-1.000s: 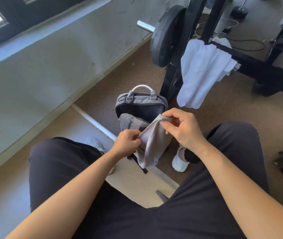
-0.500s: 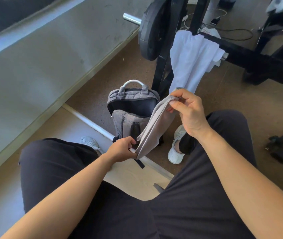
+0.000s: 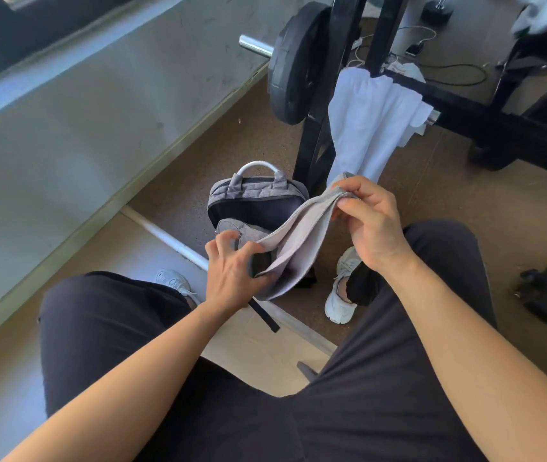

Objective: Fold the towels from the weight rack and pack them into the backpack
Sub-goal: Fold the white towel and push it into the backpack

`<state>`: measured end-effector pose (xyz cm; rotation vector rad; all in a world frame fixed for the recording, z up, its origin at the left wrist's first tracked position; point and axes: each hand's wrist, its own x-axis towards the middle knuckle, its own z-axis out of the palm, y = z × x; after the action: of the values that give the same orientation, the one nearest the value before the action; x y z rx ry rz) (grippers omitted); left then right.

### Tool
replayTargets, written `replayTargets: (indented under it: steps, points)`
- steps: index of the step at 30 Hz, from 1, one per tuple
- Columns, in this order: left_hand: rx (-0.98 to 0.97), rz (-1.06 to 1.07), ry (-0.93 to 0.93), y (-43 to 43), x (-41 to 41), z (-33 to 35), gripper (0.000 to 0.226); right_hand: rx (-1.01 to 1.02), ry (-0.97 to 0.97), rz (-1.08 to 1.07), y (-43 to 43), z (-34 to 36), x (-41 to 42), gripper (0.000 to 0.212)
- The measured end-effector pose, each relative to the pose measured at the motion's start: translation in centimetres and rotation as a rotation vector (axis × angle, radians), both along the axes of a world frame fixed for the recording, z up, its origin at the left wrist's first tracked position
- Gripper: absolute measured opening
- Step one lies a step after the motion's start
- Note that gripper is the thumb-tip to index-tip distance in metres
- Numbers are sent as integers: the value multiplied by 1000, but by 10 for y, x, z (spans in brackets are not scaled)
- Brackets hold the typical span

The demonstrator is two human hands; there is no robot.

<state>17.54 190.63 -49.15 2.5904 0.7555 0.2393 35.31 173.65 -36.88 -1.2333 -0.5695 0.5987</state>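
Note:
A folded grey towel point(image 3: 298, 238) stretches between my two hands above the floor. My right hand point(image 3: 368, 225) pinches its upper end; my left hand point(image 3: 232, 271) pinches its lower end with thumb and forefinger, the other fingers spread. Just behind the towel stands the grey backpack point(image 3: 255, 201), upright, its main compartment unzipped and dark inside. A white towel point(image 3: 368, 125) hangs over a bar of the black weight rack point(image 3: 485, 118) beyond the backpack.
A black weight plate point(image 3: 293, 68) on a steel bar sits on the rack's left side. I sit with dark-trousered legs spread, white shoes point(image 3: 342, 295) on the brown floor. A wall runs along the left. Cables lie on the floor behind the rack.
My hands have pulled the grey towel out longer and flatter, the right hand rising and moving right. The left hand's grip shifted to a pinch with fingers spread.

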Motion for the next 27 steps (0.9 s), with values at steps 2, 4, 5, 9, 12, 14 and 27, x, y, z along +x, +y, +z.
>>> replayTargets:
  steps: [2,4,5,9,12,14,27]
  points:
    - [25,-100,43,3,1,-6,43,-1,12,0,0,0,1,16]
    - [-2,-205,131,3,1,-11,36,-8,24,-7,0,-1,2,20]
    - [-20,-235,170,3,1,-13,32,-11,33,-12,0,-2,2,21]
    - [-30,-257,119,1,1,-13,16,0,66,-52,-3,-1,5,12]
    - [-84,-203,75,8,-2,-4,27,-81,7,-216,-6,-4,13,9]
    - [-160,-128,15,18,-5,2,17,-227,-96,-363,-9,-10,23,10]
    - [-1191,208,-561,52,-16,64,38,-663,-509,-407,-8,-31,47,19]
